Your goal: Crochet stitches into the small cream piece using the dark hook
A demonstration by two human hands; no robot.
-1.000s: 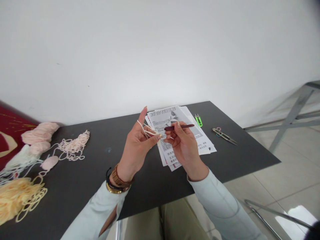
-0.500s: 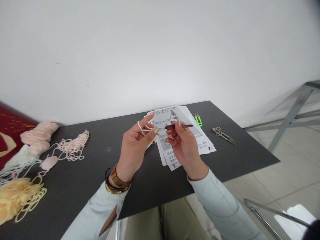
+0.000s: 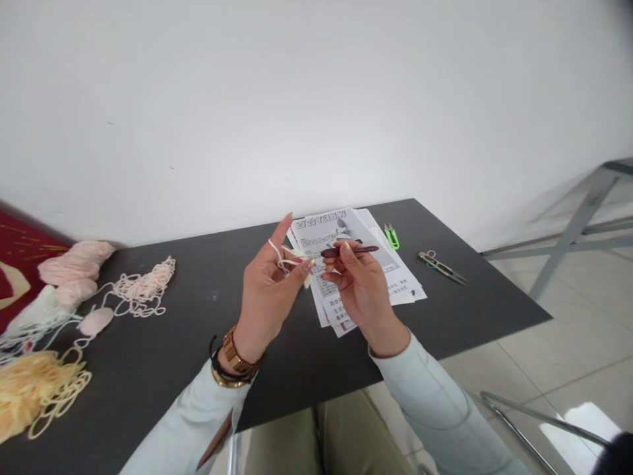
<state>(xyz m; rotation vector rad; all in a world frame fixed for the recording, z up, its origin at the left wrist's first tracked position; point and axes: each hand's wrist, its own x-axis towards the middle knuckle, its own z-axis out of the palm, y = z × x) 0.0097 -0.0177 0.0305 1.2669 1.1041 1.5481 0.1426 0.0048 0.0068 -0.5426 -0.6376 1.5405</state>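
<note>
White yarn [image 3: 285,261] loops around the fingers of my left hand [image 3: 270,287], whose thumb and a fingertip pinch it while the index finger points up. My right hand [image 3: 360,280] grips a dark red-brown crochet hook [image 3: 363,250] by its handle, lying nearly level. The hook's thin tip points left and meets the yarn by my left thumb; the exact loop there is too small to make out. Beneath both hands, printed sheets [image 3: 395,284] lie in a loose stack on the dark table [image 3: 192,349].
Green thread snips [image 3: 392,237] and metal scissors [image 3: 442,267] lie right of the sheets. At the left are pink yarn [image 3: 76,264], loose pale pink strands [image 3: 146,287], yellow yarn [image 3: 34,389] and a red item [image 3: 22,264]. A white wall rises behind the table.
My left index finger has straightened upward and left. The hook and my right hand have shifted slightly left. A bit of white yarn now shows below my left thumb.
</note>
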